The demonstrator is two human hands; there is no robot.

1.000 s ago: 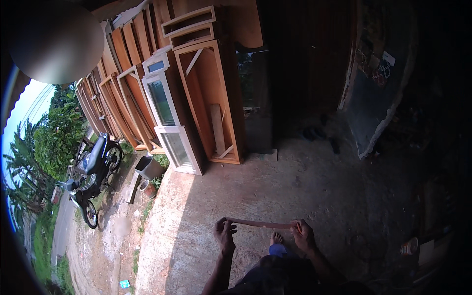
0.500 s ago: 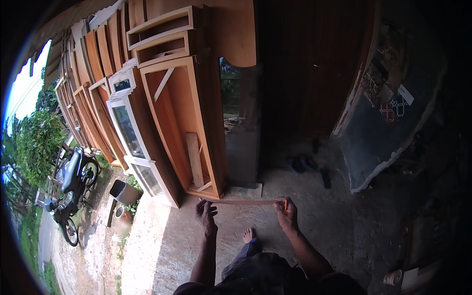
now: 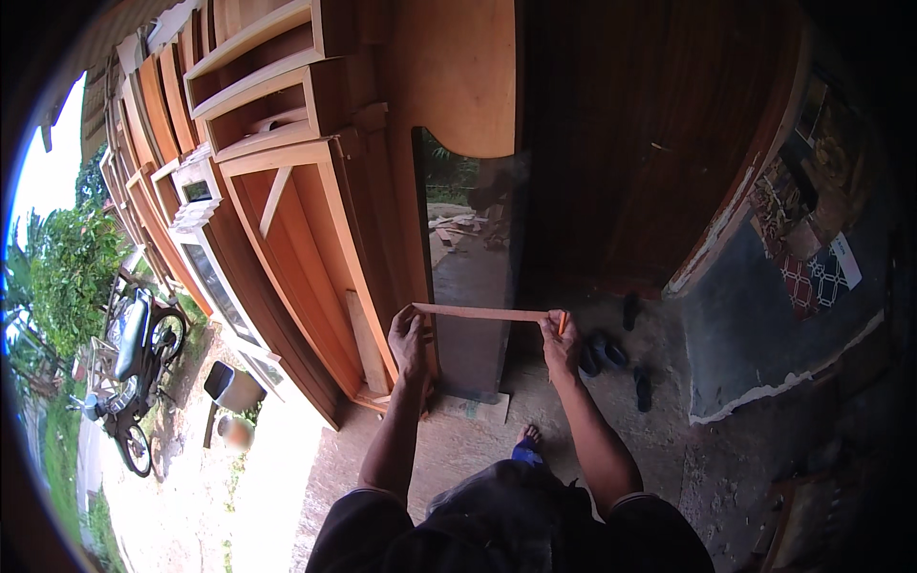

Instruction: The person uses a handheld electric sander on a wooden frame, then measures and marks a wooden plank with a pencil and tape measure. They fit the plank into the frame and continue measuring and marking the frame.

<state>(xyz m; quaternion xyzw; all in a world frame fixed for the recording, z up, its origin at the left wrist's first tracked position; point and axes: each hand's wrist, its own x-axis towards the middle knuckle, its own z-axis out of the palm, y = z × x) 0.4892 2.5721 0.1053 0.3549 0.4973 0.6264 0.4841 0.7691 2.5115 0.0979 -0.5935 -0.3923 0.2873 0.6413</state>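
Note:
A thin, flat, reddish-brown strip (image 3: pixel 482 312), wooden by its look, stretches level between my two hands. My left hand (image 3: pixel 408 336) pinches its left end with bent fingers. At the other end, my right hand (image 3: pixel 560 346) is closed on the strip and also carries a short orange stick (image 3: pixel 563 323), likely a pencil. Behind the strip stands a dark glass panel (image 3: pixel 468 277), leaning upright and reflecting the yard. Left of my left hand is a tall wooden frame (image 3: pixel 355 248) with a diagonal brace.
Stacked frames (image 3: pixel 258 115) and white glazed frames (image 3: pixel 215 277) line the left. A rounded wooden panel (image 3: pixel 449 76) rises above the glass. Sandals (image 3: pixel 607 351) lie on the concrete floor (image 3: pixel 659 468) beside a grey slab (image 3: pixel 764 353). Outside are a motorcycle (image 3: pixel 134 353) and a bucket (image 3: pixel 234 387).
Both hands have risen and reached forward with the strip, now before the glass panel. My view has shifted closer to the frames and panel. The hold on the strip stays.

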